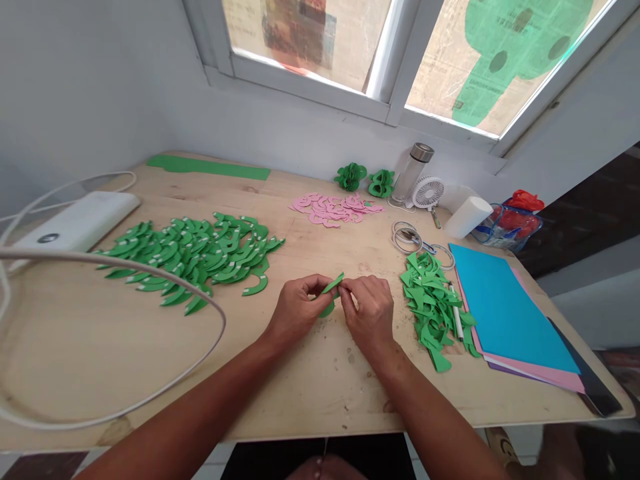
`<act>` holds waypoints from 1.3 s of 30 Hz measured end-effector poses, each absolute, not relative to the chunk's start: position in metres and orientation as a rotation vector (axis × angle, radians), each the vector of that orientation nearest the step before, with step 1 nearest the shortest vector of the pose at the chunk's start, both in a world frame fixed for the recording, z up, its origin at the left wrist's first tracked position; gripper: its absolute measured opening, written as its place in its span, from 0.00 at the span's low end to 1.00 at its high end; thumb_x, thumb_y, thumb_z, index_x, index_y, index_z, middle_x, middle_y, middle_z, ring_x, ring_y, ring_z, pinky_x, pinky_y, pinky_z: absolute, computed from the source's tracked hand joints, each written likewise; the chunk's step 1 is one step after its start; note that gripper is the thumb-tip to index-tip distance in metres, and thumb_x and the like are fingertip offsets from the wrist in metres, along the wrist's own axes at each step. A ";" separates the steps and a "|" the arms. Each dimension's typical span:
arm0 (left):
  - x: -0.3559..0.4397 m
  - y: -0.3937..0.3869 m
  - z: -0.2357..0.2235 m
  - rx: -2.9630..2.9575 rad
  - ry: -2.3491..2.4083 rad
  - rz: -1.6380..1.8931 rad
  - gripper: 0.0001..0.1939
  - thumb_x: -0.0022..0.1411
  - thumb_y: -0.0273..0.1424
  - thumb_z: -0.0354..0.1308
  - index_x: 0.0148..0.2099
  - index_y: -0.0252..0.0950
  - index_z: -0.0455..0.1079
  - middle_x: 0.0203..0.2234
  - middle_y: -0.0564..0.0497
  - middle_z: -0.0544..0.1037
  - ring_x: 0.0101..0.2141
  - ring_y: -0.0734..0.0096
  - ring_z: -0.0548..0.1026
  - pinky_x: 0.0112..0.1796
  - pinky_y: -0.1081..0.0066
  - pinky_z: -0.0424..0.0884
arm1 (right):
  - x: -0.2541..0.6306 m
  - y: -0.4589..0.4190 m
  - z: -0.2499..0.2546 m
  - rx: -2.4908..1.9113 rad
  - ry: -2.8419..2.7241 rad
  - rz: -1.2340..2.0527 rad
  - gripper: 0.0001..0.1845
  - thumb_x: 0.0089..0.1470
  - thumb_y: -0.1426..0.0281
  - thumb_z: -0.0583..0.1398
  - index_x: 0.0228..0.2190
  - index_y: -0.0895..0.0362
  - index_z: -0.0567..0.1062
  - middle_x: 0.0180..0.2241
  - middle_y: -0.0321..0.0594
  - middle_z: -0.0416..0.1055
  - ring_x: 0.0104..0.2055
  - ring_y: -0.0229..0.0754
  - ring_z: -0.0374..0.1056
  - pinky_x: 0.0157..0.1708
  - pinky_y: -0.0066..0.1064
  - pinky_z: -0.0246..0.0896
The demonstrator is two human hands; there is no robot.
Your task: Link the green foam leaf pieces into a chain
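Head view, and your two hands meet over the bare middle of the table (280, 393), working on one green paper piece (333, 283). The step in hand looks like fine fingertip work on that single piece, perhaps on a small patch like the white ones dotting the pile of green curved pieces (200, 250) to your left; the detail at your fingertips is too small to be sure. The next move, I judge, calls for you to steady the paper with one hand while the other makes a small, light pull or press, without creasing it. Your left hand (299, 305) has thumb and fingers closed on the piece, gripping its left part, with a green curve showing below. Your right hand (369, 308) has its fingertips pinched together at the piece's right edge, the other fingers curled under. Both forearms slant inward from the near table edge, wrists low, so the paper sits tilted between them, well apart from the green scraps (433, 303) on your right.
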State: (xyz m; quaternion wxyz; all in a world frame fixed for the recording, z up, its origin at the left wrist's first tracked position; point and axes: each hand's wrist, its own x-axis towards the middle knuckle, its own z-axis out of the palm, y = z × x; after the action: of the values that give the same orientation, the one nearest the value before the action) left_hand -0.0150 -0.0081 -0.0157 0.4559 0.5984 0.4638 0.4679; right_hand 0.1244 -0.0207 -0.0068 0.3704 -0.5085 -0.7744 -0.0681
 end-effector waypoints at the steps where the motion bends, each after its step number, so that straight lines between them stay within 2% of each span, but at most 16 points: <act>1: -0.015 -0.008 -0.016 1.479 1.147 1.153 0.09 0.52 0.34 0.59 0.31 0.34 0.75 0.25 0.50 0.77 0.27 0.71 0.70 0.28 0.74 0.67 | 0.124 -0.021 -0.007 -1.310 -1.987 -0.184 0.09 0.56 0.72 0.54 0.27 0.57 0.73 0.23 0.38 0.70 0.30 0.40 0.64 0.33 0.33 0.49; 15: -0.012 -0.006 -0.014 1.317 1.155 1.150 0.08 0.49 0.33 0.60 0.27 0.33 0.73 0.18 0.54 0.72 0.20 0.77 0.66 0.22 0.77 0.62 | 0.122 -0.020 -0.009 -1.339 -1.921 -0.119 0.09 0.55 0.73 0.53 0.25 0.57 0.71 0.23 0.39 0.70 0.28 0.40 0.62 0.31 0.32 0.50; 21: -0.012 -0.007 -0.014 1.293 1.157 1.158 0.07 0.50 0.33 0.60 0.26 0.33 0.72 0.18 0.55 0.70 0.20 0.78 0.64 0.22 0.77 0.60 | 0.123 -0.021 -0.008 -1.321 -1.975 -0.127 0.08 0.56 0.72 0.54 0.28 0.57 0.72 0.24 0.39 0.71 0.30 0.40 0.64 0.33 0.32 0.50; 28: -0.012 -0.007 -0.019 1.362 1.125 1.142 0.07 0.51 0.33 0.59 0.28 0.33 0.72 0.22 0.52 0.73 0.23 0.75 0.67 0.26 0.75 0.63 | 0.122 -0.021 -0.008 -1.333 -1.980 -0.268 0.09 0.54 0.73 0.55 0.24 0.57 0.71 0.22 0.38 0.69 0.28 0.40 0.62 0.33 0.33 0.49; 34: -0.010 -0.007 -0.015 1.286 1.160 1.136 0.08 0.48 0.34 0.60 0.26 0.33 0.72 0.17 0.55 0.70 0.19 0.78 0.64 0.21 0.76 0.60 | 0.123 -0.019 -0.009 -1.344 -1.932 -0.251 0.07 0.53 0.74 0.56 0.24 0.57 0.69 0.22 0.37 0.69 0.28 0.40 0.62 0.32 0.32 0.49; 39: -0.011 -0.006 -0.014 1.251 1.147 1.155 0.08 0.48 0.34 0.60 0.26 0.33 0.73 0.17 0.55 0.69 0.19 0.78 0.63 0.21 0.77 0.59 | 0.124 -0.019 -0.009 -1.321 -1.976 -0.218 0.08 0.54 0.73 0.56 0.25 0.57 0.71 0.22 0.37 0.70 0.29 0.40 0.64 0.32 0.32 0.50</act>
State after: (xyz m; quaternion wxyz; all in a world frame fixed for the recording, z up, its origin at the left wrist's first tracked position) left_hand -0.0110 -0.0064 -0.0139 0.5178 0.5214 0.4779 0.4814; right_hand 0.1238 -0.0194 -0.0086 0.3684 -0.5146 -0.7696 -0.0848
